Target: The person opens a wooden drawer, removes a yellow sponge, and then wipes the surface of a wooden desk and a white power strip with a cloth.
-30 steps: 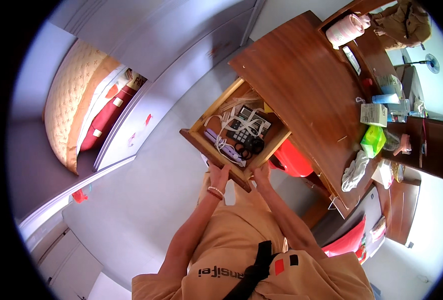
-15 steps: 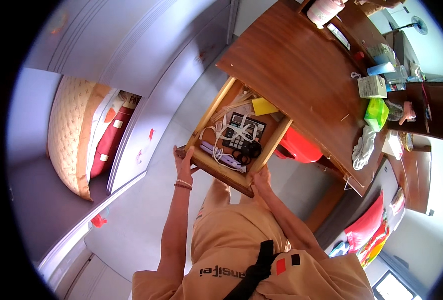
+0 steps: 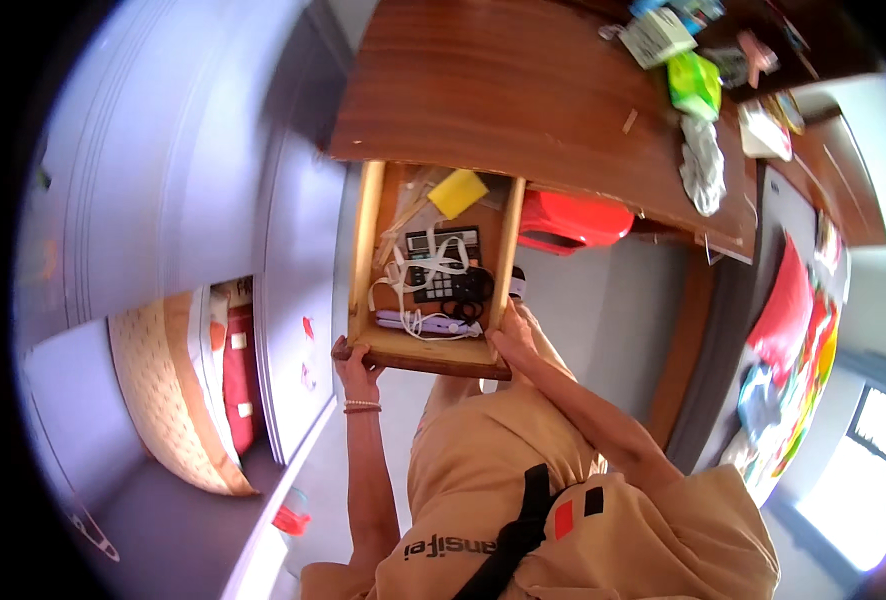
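A wooden drawer [image 3: 425, 362] juts from the desk [image 3: 483, 90] above my thighs. At its front left corner, my left hand [image 3: 359, 368] has its fingers wrapped round the front panel. My right hand [image 3: 513, 335] grips the front right corner, thumb by the side wall. Inside lie a black calculator [image 3: 431, 284] with a tangled white cord [image 3: 395, 285] across it, a coiled black cord [image 3: 475, 286] and a long purple object [image 3: 413, 321] along the front. Further back, a yellow pad [image 3: 458, 193] rests beside thin wooden sticks and clear plastic.
Under the desk stands a red plastic stool-like thing [image 3: 573, 220]. A box [image 3: 656, 38], a green packet [image 3: 695, 85] and a crumpled white cloth [image 3: 703, 165] lie on the desktop. An open cabinet with folded bedding [image 3: 163, 390] is to my left, a bed with a red pillow [image 3: 781, 305] to my right.
My view has turned, so the drawer and desk now appear squarer to me. Both hands stay on the drawer's front corners, and its contents look much the same.
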Demonstrator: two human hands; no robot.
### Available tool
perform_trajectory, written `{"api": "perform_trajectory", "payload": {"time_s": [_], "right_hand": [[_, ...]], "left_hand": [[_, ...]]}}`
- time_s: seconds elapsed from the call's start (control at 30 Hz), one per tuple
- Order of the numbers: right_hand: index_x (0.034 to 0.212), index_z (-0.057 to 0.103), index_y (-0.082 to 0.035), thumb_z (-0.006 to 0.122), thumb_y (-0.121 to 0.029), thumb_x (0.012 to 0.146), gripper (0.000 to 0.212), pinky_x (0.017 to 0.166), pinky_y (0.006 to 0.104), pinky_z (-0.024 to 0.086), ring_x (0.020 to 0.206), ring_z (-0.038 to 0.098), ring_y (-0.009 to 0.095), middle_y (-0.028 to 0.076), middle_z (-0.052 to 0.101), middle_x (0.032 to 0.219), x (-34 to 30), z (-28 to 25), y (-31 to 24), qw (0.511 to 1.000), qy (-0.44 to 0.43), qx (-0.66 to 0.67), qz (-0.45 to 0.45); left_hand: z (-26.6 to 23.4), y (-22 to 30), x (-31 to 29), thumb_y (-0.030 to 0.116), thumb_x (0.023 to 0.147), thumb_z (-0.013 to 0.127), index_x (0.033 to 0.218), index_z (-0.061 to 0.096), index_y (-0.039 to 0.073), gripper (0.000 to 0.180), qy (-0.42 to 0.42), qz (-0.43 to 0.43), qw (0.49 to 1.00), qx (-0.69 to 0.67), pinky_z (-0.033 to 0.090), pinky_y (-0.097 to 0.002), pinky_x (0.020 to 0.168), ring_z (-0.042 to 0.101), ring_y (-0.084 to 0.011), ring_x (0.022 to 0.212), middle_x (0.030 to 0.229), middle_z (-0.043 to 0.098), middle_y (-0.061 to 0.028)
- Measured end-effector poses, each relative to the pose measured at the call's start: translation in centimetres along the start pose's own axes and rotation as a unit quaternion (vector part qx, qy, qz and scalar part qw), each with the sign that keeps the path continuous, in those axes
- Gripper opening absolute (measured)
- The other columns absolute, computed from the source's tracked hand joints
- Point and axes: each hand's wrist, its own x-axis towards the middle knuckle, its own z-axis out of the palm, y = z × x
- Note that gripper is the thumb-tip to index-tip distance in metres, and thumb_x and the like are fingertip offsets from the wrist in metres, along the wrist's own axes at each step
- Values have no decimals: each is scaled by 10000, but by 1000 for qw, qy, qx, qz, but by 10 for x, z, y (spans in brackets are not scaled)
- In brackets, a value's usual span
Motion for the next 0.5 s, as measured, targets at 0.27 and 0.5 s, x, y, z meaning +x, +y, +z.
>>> {"api": "perform_trajectory", "payload": {"time_s": [0.27,0.5], "right_hand": [[1336,223,11,574,-145,704,740,826,489,441,915,565,443,295,592,921,16,-34,-12,999,-27,21,15],[1110,322,5,565,-105,703,486,761,495,470,848,590,444,283,605,861,12,-64,0,998,10,58,-33]], "left_hand": [[39,27,6,29,667,562,1153,459,85,500,-52,-2,998,25,539,-525,722,553,-331,960,1081,514,-146],[52,10,-13,41,661,564,1110,481,65,456,-78,41,996,25,539,-508,748,543,-321,965,1045,523,-145]]}}
